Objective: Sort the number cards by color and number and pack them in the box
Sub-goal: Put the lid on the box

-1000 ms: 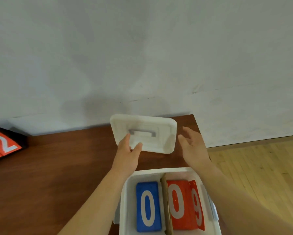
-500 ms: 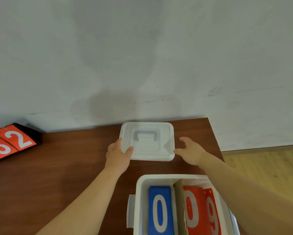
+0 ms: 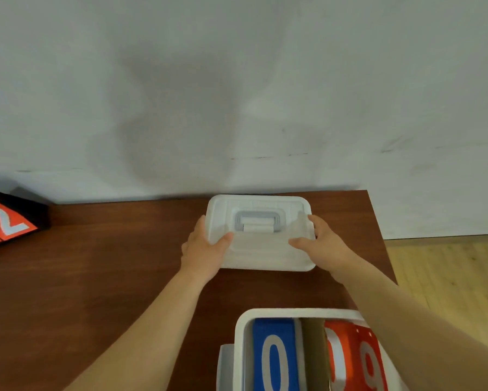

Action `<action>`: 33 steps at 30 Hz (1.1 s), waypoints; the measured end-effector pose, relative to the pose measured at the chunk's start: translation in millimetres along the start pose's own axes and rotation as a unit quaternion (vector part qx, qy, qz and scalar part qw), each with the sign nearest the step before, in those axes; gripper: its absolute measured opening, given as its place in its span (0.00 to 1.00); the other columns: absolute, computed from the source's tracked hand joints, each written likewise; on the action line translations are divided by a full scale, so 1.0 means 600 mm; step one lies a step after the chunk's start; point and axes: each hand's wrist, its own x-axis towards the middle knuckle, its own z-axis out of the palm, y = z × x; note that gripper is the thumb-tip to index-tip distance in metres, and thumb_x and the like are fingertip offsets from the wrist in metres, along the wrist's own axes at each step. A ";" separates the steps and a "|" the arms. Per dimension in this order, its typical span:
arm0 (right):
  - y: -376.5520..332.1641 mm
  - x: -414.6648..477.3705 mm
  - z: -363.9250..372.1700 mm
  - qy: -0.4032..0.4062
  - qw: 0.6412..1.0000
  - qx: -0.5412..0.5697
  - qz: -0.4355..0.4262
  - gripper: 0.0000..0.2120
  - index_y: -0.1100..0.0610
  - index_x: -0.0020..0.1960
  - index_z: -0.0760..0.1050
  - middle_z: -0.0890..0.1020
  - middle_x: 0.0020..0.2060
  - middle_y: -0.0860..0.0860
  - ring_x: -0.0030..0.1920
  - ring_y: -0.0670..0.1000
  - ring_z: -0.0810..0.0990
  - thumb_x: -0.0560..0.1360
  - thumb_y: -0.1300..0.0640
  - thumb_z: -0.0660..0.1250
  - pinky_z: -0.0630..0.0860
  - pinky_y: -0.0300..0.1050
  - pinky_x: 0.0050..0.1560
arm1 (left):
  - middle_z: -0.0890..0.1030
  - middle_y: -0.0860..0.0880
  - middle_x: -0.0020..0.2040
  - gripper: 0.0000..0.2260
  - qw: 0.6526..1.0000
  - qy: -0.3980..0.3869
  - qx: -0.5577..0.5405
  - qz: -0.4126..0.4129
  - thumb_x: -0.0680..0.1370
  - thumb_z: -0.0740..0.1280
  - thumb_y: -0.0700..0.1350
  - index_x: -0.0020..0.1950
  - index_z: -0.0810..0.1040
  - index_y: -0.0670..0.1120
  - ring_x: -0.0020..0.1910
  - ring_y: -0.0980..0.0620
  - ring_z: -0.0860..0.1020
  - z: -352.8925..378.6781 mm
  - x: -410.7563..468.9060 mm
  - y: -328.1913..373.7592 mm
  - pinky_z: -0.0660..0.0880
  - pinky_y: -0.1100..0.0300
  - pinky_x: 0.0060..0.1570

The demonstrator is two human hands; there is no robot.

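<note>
A white plastic lid with a grey handle lies top side up near the table's far edge. My left hand grips its left edge, thumb on top. My right hand grips its right edge, thumb on top too. Close to me stands the open white box. A brown cardboard divider splits it. Blue cards with a 0 on top fill the left side. Red cards showing 0 and 9 fill the right side, partly hidden by my right forearm.
The brown wooden table ends just right of the lid and box, with light wood floor beyond. A black scoreboard stand with a red 2 card sits at the far left. A white wall runs behind the table.
The lid was tilted with its underside showing, held by my left hand; it has turned top side up. My right hand has come onto its right edge, so both hands hold it.
</note>
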 end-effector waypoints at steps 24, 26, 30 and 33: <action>0.282 -0.415 -0.023 0.205 0.969 -0.062 -0.121 0.24 0.40 0.71 0.61 0.71 0.63 0.42 0.64 0.48 0.72 0.79 0.44 0.66 0.79 0.57 0.63 | 0.62 0.53 0.64 0.30 0.977 0.084 0.150 0.130 0.80 0.62 0.61 0.77 0.52 0.57 0.58 0.55 0.71 0.067 -0.443 -0.101 0.77 0.56 0.57; 0.291 -0.418 -0.023 0.202 0.970 -0.044 -0.124 0.25 0.39 0.72 0.61 0.72 0.62 0.41 0.63 0.48 0.74 0.78 0.44 0.67 0.81 0.55 0.59 | 0.63 0.52 0.64 0.30 0.974 0.084 0.155 0.141 0.81 0.61 0.60 0.79 0.51 0.56 0.57 0.55 0.72 0.071 -0.445 -0.107 0.77 0.56 0.58; 0.300 -0.423 -0.026 0.188 0.975 0.016 -0.116 0.29 0.41 0.74 0.60 0.73 0.61 0.41 0.60 0.47 0.77 0.78 0.45 0.69 0.83 0.45 0.49 | 0.62 0.52 0.63 0.30 0.971 0.079 0.163 0.159 0.83 0.60 0.59 0.80 0.49 0.57 0.53 0.56 0.72 0.074 -0.449 -0.106 0.74 0.61 0.51; 0.315 -0.426 -0.030 0.157 0.978 0.091 -0.105 0.33 0.42 0.75 0.60 0.76 0.61 0.40 0.58 0.46 0.80 0.75 0.42 0.72 0.84 0.45 0.47 | 0.61 0.51 0.70 0.29 0.973 0.056 0.160 0.159 0.84 0.58 0.57 0.81 0.48 0.57 0.54 0.57 0.72 0.074 -0.452 -0.104 0.71 0.64 0.49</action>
